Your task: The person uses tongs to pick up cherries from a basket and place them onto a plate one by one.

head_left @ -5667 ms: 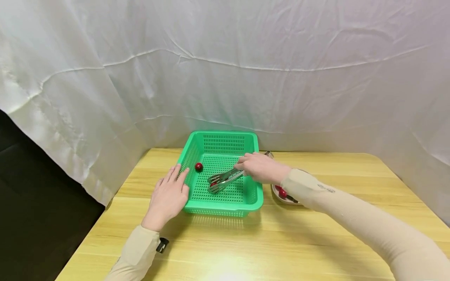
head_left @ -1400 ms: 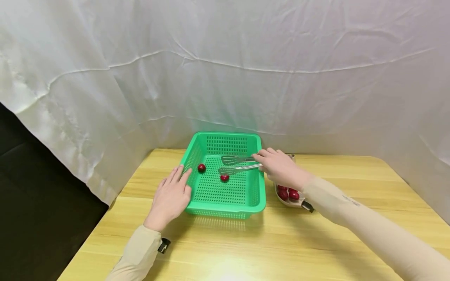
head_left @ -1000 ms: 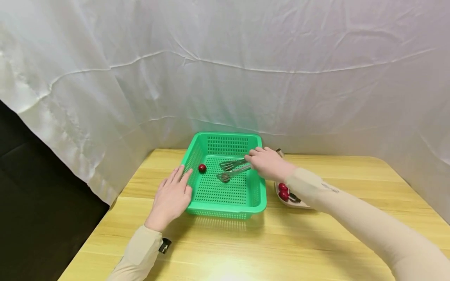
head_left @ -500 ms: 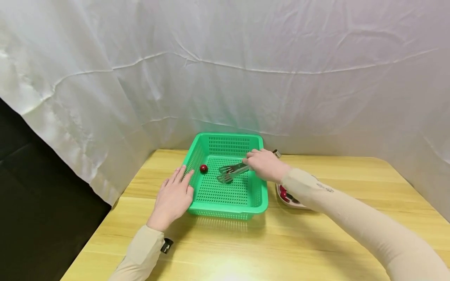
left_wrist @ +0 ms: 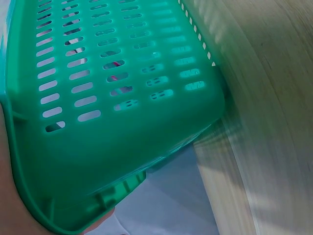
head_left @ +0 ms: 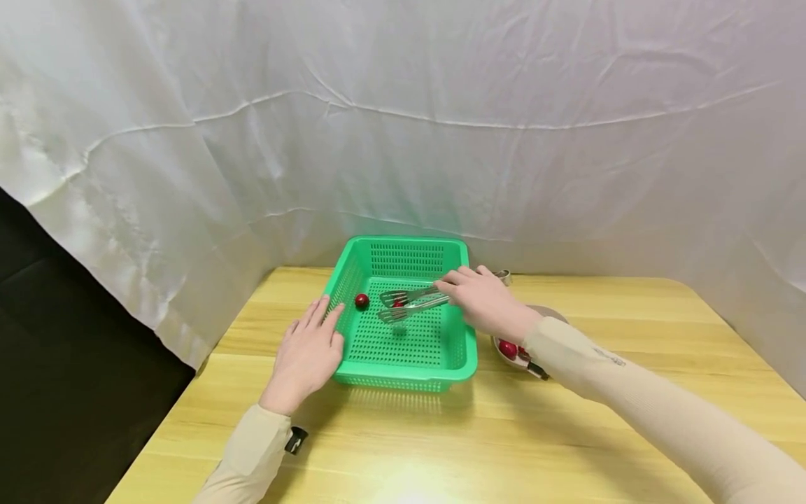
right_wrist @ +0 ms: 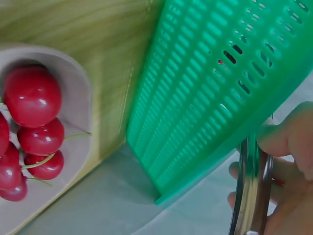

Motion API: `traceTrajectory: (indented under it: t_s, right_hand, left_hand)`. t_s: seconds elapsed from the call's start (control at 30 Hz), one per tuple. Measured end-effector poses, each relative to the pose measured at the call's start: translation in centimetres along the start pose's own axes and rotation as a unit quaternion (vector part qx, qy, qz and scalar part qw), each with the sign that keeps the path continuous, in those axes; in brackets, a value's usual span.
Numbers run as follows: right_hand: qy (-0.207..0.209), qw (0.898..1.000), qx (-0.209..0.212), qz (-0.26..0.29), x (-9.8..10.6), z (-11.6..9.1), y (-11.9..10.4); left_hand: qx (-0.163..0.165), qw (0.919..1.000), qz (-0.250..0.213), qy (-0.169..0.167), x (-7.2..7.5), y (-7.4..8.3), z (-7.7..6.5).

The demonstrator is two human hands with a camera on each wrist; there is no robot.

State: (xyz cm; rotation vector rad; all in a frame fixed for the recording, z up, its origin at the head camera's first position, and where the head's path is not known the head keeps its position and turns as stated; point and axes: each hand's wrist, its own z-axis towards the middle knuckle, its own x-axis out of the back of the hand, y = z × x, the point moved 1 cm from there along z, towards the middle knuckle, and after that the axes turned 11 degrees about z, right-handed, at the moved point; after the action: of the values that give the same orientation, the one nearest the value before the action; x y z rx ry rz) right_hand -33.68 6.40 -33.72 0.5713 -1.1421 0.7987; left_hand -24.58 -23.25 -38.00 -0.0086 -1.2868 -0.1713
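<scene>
My right hand (head_left: 485, 301) grips metal tongs (head_left: 425, 299) over the right side of a green plastic basket (head_left: 403, 374). Between the slotted tong tips shows a red cherry (head_left: 398, 305), close over the basket floor. Another cherry (head_left: 362, 301) lies by the basket's left wall. My left hand (head_left: 308, 353) rests on the left rim with fingers mostly straight. In the right wrist view, thumb and fingers hold the tongs' arms (right_wrist: 253, 186). In the left wrist view the basket's slotted wall (left_wrist: 112, 122) fills most of the picture.
Right of the basket stands a pale dish (right_wrist: 73, 63) holding several cherries (right_wrist: 33, 95), some with green stems; my right forearm partly hides it in the head view. A pale cloth (head_left: 403, 140) hangs behind the wooden table (head_left: 403, 434).
Over the last half second the tongs have risen slightly and moved left, with the cherry now showing between their tips. Earlier it lay on the basket floor. My left hand stays at the rim.
</scene>
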Motion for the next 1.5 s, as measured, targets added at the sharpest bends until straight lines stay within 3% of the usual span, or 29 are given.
traceTrajectory:
  t_s: [0.5,0.83,1.13,1.5]
  right_hand:
    - [0.079,0.996,-0.021,0.028,2.7,-4.9,0.9]
    - [0.143,0.989,-0.043,0.019,5.1,-9.7,2.6]
    - [0.129,0.988,-0.089,-0.011,5.6,-14.5,4.3]
    - [0.118,0.983,-0.14,-0.026,3.8,-19.7,7.2]
  left_hand:
    - [-0.001,1.0,-0.001,-0.001,-0.2,-0.3,0.0]
    - [-0.004,1.0,-0.001,0.001,-0.4,-0.4,0.0]
    - [-0.006,1.0,-0.002,0.001,-0.2,-0.5,0.0]
    - [-0.004,1.0,-0.003,0.001,-0.2,-0.5,0.0]
